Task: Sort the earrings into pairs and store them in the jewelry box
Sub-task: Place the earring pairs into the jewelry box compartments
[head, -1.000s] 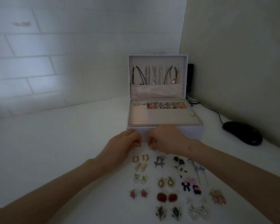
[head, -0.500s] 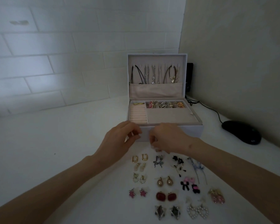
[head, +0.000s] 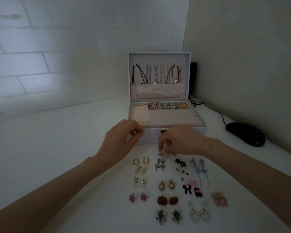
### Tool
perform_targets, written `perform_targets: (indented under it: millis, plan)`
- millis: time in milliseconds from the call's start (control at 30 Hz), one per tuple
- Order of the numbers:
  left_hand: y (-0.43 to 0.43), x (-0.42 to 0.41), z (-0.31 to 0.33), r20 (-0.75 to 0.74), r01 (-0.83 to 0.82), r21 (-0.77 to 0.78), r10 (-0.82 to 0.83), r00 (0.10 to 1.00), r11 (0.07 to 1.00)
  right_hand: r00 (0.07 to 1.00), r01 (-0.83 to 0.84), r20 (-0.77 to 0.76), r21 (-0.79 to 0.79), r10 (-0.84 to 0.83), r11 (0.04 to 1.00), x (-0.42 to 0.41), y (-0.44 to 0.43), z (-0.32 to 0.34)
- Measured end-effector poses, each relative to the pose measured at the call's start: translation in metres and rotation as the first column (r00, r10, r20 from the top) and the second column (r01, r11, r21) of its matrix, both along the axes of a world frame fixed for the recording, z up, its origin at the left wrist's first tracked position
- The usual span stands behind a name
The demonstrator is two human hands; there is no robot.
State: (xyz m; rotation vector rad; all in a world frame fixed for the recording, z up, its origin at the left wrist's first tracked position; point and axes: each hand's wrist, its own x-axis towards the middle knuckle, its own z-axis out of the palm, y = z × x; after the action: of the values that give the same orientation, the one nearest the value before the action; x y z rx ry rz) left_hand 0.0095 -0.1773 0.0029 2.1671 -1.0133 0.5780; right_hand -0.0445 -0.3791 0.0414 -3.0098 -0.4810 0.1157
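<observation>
Earring (head: 161, 153), pinched in the right hand (head: 180, 140), has moved lower.

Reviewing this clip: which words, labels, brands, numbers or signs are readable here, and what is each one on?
No text in this frame can be read.
jewelry box: no lettering shows on its lid, trays or front wall.
black device behind the box: a faint pale mark, too small and dim to read.
computer mouse: no logo can be made out.
</observation>
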Motion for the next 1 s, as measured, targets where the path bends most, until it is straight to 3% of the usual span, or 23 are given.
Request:
perform_targets:
  millis: [300,500,633,733,833,1000]
  plan:
    - [-0.003,-0.004,-0.001,-0.017,0.009,-0.012,-0.009,1.000,1.000,0.999,-0.006,-0.035,0.031,0.007,0.999,0.005,-0.001,-0.006]
    - [-0.006,-0.005,0.000,-0.014,0.017,-0.015,-0.017,1.000,1.000,0.997,-0.067,0.036,-0.018,0.068,0.998,0.000,0.003,-0.005]
    - [-0.009,0.000,0.020,-0.012,-0.041,-0.061,0.040,0.999,0.997,0.997,-0.042,0.068,0.240,0.026,0.970,-0.002,0.007,0.021]
    - [-0.016,0.016,0.037,-0.141,-0.133,-0.111,0.117,0.983,0.985,0.998,0.015,0.045,0.464,-0.040,0.885,0.008,0.008,0.041]
    - [-0.025,0.041,0.047,-0.317,-0.201,-0.110,0.157,0.935,0.973,0.993,0.064,0.062,0.462,-0.104,0.884,0.031,0.004,0.045]
    - [-0.035,0.076,0.050,-0.464,-0.292,-0.054,0.235,0.854,0.955,0.990,0.140,-0.064,0.616,-0.128,0.775,0.067,0.000,0.046]
